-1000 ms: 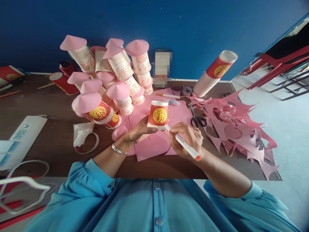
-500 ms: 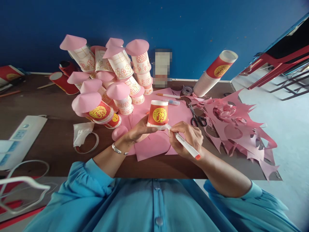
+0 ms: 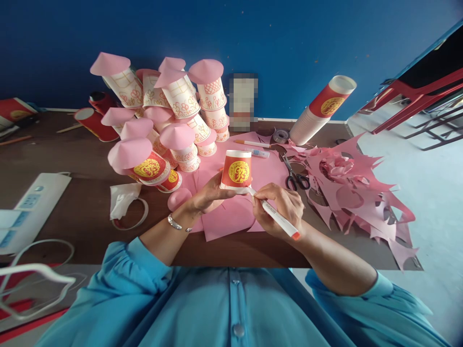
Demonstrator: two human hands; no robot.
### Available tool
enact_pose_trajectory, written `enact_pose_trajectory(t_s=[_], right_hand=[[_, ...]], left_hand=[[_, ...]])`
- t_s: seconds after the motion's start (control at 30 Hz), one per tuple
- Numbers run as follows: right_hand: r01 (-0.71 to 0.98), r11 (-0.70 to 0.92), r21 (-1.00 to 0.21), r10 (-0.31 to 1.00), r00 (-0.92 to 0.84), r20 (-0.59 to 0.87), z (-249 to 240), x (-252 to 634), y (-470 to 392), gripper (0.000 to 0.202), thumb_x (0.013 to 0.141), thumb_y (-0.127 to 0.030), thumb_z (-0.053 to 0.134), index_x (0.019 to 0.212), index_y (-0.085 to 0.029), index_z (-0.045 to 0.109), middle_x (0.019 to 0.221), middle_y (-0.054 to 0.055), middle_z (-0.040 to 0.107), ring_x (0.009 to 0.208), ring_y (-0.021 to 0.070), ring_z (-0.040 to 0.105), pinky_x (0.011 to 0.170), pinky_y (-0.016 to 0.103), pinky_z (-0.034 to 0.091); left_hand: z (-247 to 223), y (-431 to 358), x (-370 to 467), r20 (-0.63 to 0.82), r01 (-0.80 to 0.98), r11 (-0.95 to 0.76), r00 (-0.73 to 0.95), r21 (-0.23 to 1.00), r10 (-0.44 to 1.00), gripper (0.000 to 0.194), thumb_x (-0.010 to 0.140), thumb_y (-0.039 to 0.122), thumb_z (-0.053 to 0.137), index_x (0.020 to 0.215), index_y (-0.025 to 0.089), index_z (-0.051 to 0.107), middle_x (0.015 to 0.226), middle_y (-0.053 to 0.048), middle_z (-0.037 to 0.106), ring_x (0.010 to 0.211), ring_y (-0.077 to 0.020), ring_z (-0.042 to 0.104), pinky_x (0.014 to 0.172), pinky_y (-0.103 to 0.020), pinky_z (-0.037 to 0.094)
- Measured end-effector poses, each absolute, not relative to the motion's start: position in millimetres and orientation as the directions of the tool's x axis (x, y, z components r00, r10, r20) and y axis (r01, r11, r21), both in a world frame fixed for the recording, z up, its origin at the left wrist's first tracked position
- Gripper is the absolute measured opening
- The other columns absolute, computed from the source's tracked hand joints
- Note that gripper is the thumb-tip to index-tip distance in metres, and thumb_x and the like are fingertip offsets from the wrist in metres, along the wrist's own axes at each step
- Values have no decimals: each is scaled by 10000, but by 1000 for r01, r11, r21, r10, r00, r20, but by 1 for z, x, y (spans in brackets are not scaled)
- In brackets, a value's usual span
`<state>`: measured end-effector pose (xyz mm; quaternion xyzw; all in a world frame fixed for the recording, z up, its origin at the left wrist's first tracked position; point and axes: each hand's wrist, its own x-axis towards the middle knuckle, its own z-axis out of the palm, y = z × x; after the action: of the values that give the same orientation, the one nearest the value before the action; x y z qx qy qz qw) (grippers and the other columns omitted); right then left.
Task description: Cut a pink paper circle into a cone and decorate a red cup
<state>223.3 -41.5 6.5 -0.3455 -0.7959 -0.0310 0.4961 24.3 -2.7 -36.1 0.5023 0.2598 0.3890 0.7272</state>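
Note:
A red and white paper cup [image 3: 236,169] with a yellow emblem stands upside down in my left hand [image 3: 210,194], whose fingers are around its lower left side. My right hand [image 3: 280,208] grips a white marker [image 3: 278,217] with an orange end. The marker's tip is at the cup's lower right rim; whether it touches cannot be made out. Beneath both hands lie sheets of pink paper [image 3: 229,220]. To the left, decorated cup towers [image 3: 183,99] with pink paper cones stand close together.
Scissors [image 3: 297,180], a tape roll [image 3: 280,135] and a glue tube [image 3: 259,153] lie behind my right hand. Pink scraps [image 3: 350,193] cover the right side, near a tall cup stack [image 3: 318,113]. A power strip [image 3: 34,212] is at the left.
My right hand and the marker have shifted very slightly at the cup's rim. My left hand and the cup look almost the same.

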Motion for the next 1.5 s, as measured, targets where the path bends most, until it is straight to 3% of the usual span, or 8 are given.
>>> enact_pose_trajectory(t_s=[0.37, 0.57, 0.77, 0.97, 1.13, 1.3, 1.5], right_hand=[[557, 774, -300, 516, -280, 810, 7, 223, -42, 169, 893, -81, 613, 902, -237, 547, 666, -49, 673, 513, 117, 637, 509, 231, 466], [545, 779, -310, 520, -285, 805, 5, 223, -43, 157, 905, -96, 608, 906, -242, 549, 676, -44, 680, 519, 117, 642, 505, 232, 475], [516, 797, -314, 508, -291, 810, 6, 224, -43, 174, 902, -77, 598, 930, -240, 543, 689, -42, 687, 529, 115, 649, 520, 229, 493], [510, 801, -314, 508, -300, 807, 6, 224, -43, 167, 905, -81, 605, 930, -234, 544, 693, -41, 684, 534, 118, 650, 527, 230, 490], [512, 800, -314, 509, -302, 806, 6, 224, -43, 162, 910, -88, 597, 929, -239, 540, 688, -43, 682, 532, 120, 649, 525, 231, 484], [530, 784, -325, 528, -293, 797, 5, 223, -43, 164, 902, -89, 603, 906, -238, 535, 677, -50, 674, 518, 112, 631, 524, 223, 468], [561, 714, -419, 631, -256, 732, 9, 224, -46, 146, 899, -134, 614, 855, -241, 524, 634, -68, 651, 460, 96, 572, 509, 217, 454]], left_hand=[[-43, -2, 22, 13, -271, 165, 551, 948, 834, 457, 890, 282, 762, 1333, 244, 656, 1272, -43, 744, 1231, -275, 702, 1097, -426, 539], [-41, -1, 23, 74, -255, 82, 547, 964, 834, 456, 903, 307, 750, 1345, 247, 660, 1323, -71, 735, 1261, -292, 686, 1073, -426, 557], [-42, -1, 20, 52, -197, 79, 586, 977, 809, 301, 936, 338, 689, 1227, 282, 746, 1180, -20, 783, 1314, -291, 662, 1133, -429, 506], [-33, 0, 23, 29, -174, 87, 573, 981, 819, 349, 883, 384, 757, 1207, 255, 748, 1216, -34, 771, 1321, -327, 642, 1117, -437, 519], [-31, 0, 25, 46, -218, 100, 579, 971, 814, 377, 884, 367, 772, 1230, 226, 729, 1220, -74, 769, 1255, -304, 673, 1085, -447, 539], [-34, 2, 25, 57, -245, 107, 580, 963, 813, 377, 857, 347, 803, 1213, 248, 729, 1223, -48, 765, 1206, -286, 691, 1057, -427, 547], [-30, 0, 26, 19, -238, 145, 575, 960, 818, 486, 812, 416, 822, 1256, 259, 704, 1229, -49, 756, 1207, -326, 683, 1061, -485, 541]])
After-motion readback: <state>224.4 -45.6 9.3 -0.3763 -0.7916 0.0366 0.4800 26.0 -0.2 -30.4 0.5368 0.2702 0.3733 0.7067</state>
